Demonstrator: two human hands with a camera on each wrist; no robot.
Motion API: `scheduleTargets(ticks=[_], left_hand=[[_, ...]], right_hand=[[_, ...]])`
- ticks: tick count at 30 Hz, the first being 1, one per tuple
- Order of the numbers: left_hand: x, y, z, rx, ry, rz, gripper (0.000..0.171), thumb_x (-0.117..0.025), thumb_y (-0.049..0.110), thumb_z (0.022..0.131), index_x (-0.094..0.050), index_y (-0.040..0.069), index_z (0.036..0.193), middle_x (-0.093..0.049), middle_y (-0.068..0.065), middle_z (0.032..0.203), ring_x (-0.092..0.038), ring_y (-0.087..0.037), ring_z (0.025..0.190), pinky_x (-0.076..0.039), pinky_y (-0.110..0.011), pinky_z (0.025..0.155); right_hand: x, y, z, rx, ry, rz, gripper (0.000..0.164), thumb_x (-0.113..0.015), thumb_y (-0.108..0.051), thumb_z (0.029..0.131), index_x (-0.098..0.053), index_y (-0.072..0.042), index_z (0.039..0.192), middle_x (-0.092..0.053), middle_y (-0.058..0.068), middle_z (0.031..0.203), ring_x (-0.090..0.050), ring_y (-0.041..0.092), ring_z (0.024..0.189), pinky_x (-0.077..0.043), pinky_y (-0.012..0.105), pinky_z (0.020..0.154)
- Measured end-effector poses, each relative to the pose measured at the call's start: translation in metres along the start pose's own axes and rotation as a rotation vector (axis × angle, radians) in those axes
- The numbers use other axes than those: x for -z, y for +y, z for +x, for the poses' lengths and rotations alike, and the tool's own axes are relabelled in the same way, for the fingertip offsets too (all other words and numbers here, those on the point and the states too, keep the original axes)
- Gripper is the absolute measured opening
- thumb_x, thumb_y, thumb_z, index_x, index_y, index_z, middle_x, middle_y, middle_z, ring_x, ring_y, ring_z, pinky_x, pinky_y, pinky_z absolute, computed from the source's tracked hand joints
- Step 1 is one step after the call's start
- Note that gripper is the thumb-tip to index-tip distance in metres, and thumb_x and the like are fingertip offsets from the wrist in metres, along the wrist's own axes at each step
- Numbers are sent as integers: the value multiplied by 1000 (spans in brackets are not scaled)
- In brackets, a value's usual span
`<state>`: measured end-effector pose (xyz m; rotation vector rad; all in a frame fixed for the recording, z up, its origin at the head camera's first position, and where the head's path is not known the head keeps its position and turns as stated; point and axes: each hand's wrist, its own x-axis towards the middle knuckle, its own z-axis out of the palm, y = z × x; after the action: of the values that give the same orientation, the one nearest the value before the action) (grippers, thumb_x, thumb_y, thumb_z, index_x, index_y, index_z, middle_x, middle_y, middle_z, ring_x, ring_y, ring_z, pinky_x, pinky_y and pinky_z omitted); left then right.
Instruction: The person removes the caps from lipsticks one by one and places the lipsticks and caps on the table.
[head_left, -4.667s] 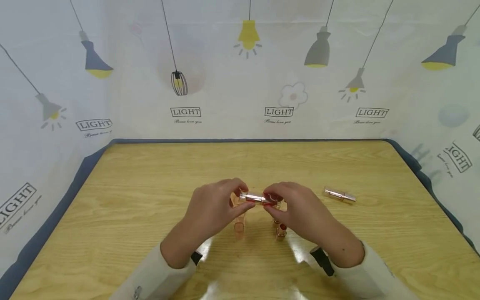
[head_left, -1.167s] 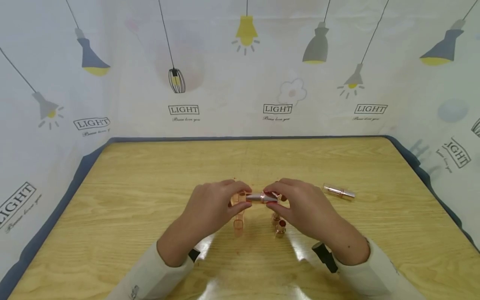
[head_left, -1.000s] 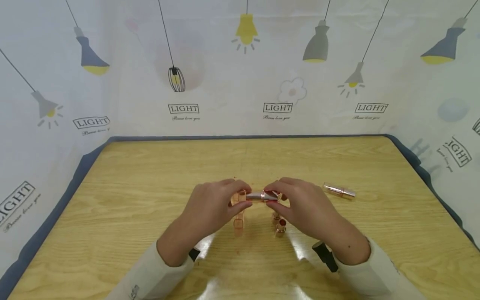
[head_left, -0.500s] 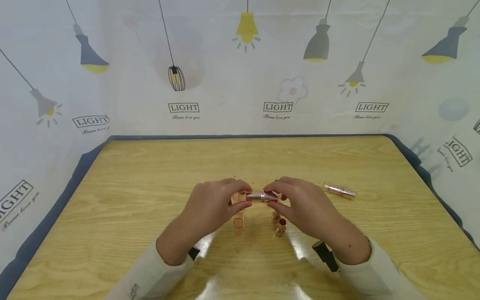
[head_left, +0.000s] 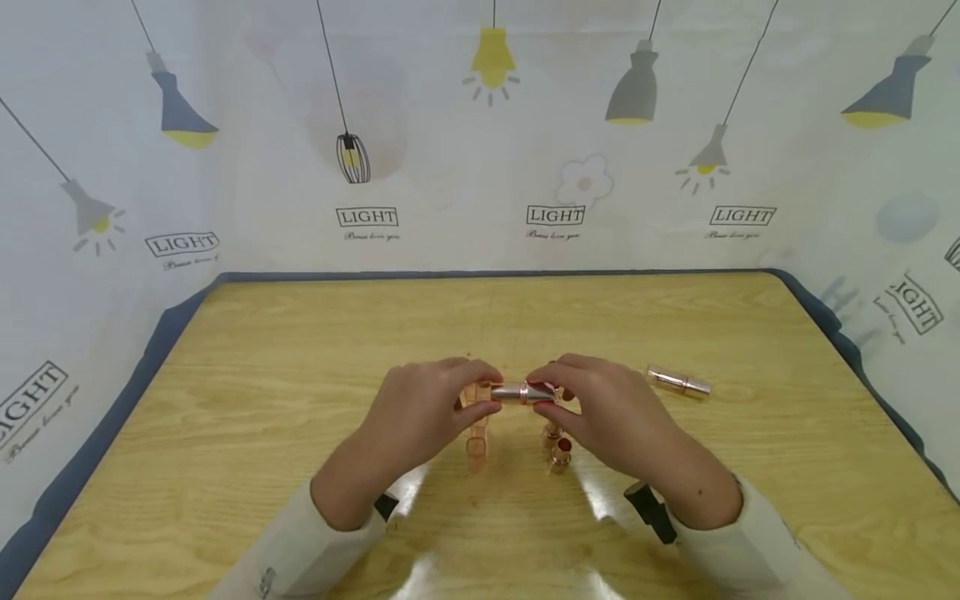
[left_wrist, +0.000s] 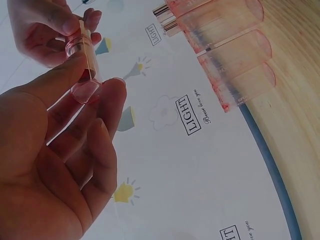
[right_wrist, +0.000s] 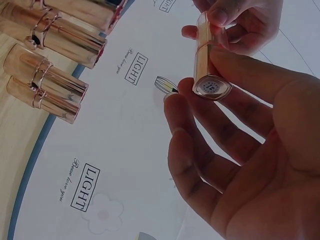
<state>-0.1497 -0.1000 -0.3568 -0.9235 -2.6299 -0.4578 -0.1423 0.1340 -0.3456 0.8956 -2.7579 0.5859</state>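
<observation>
Both hands hold one lipstick [head_left: 513, 393] level above the middle of the table. Thumb and fingers of my left hand [head_left: 423, 412] pinch its clear-capped end, which shows in the left wrist view as a pinkish transparent cap [left_wrist: 86, 93]. My right hand [head_left: 600, 408] pinches the shiny rose-gold base, whose round label [right_wrist: 211, 87] faces the right wrist camera. Beneath the left hand stand several clear pinkish caps [head_left: 476, 447], partly hidden in the head view. Several uncapped lipsticks [head_left: 561, 454] stand under the right hand; a dark red tip shows in the nearest.
Another lipstick with a clear end [head_left: 678, 382] lies on its side to the right of the hands. The wooden table [head_left: 300, 333] has a dark blue edge, and a white lamp-print curtain [head_left: 450, 167] surrounds its back and sides.
Several seconds ago the lipstick sat slightly tilted with red showing near the right fingers; now it is level with its middle ring visible. Over the last second the hands are almost still.
</observation>
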Motion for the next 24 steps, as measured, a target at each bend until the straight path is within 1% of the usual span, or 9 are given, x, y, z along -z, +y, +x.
scheduleTargets(ticks=[7, 11, 13, 16, 20, 24], left_hand=[[1, 0, 0, 25, -15, 1, 26, -79, 38, 85, -74, 23, 106, -77, 8, 94, -55, -1, 54, -35, -16, 45], [2, 0, -1, 29, -21, 9, 26, -78, 38, 86, -74, 23, 107, -77, 8, 95, -55, -1, 55, -36, -16, 46], [3, -2, -1, 41, -16, 28, 26, -78, 37, 87, -74, 23, 108, -77, 8, 97, -55, -1, 55, -36, -17, 46], [4, -4, 0, 77, -20, 42, 25, -77, 37, 88, -73, 24, 110, -77, 7, 100, -57, -1, 56, -37, -18, 46], [6, -4, 1, 119, -40, 18, 25, -75, 37, 90, -73, 24, 112, -76, 7, 103, -61, 0, 59, -37, -18, 46], [5, -5, 1, 141, -42, 8, 26, -74, 38, 91, -72, 23, 112, -77, 7, 100, -60, 0, 57, -35, -18, 44]], right_hand=[[0, -1, 0, -27, -8, 14, 24, -80, -23, 86, -74, -18, 108, -72, -7, 96, -60, 6, 72, -47, 20, 60], [0, 0, 0, -22, -10, 17, 24, -81, -21, 86, -74, -17, 108, -72, -6, 96, -59, 6, 72, -47, 20, 60], [1, 1, 0, -25, -4, 10, 24, -81, -19, 85, -74, -16, 108, -72, -5, 97, -60, 7, 72, -47, 20, 60], [5, 3, 0, -45, 11, -10, 26, -81, -18, 85, -74, -16, 109, -73, -4, 100, -61, 9, 74, -48, 23, 60], [7, 5, -1, -54, 31, -16, 26, -81, -19, 85, -73, -15, 109, -73, -3, 101, -63, 9, 77, -50, 26, 63], [7, 7, 0, -51, 44, -16, 25, -81, -20, 85, -74, -15, 109, -73, -4, 101, -64, 11, 79, -51, 27, 64]])
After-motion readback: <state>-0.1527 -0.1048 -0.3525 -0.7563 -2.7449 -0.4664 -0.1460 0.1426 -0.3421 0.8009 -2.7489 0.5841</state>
